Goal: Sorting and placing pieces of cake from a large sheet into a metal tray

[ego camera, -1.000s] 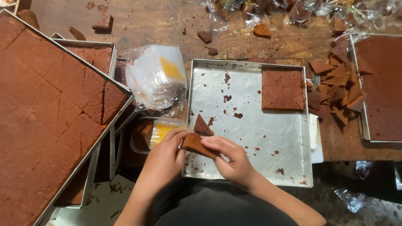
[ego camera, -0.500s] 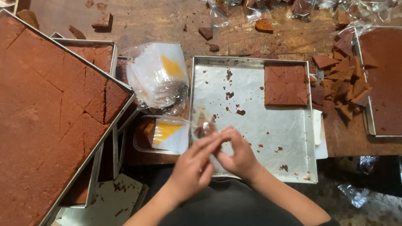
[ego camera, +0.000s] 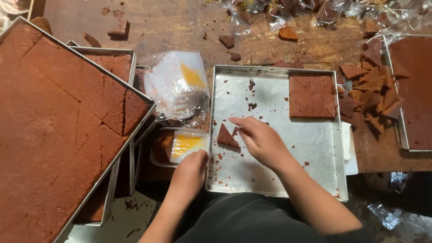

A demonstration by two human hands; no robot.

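My right hand (ego camera: 260, 140) reaches left over a metal baking tray (ego camera: 279, 180), fingers spread and empty, just beside a loose triangular piece of brown cake (ego camera: 226, 137). A square block of cut cake (ego camera: 312, 95) lies in the tray's far right corner. My left hand (ego camera: 191, 173) is curled at the tray's left edge. It touches a clear plastic container (ego camera: 158, 158) that holds a wrapped packet with a yellow label (ego camera: 185, 145). Whether that hand holds anything is hidden.
A large tray of scored brown cake (ego camera: 58, 135) fills the left, stacked on other trays. A pile of clear bags with yellow labels (ego camera: 177, 85) lies behind the container. Cake offcuts (ego camera: 373, 94) and another cake tray (ego camera: 414, 90) sit on the right of the wooden table (ego camera: 180, 27).
Both hands were together wrapping a piece at the tray's near left. The left hand has dropped to the container, and the right hand has stretched out to the loose triangle.
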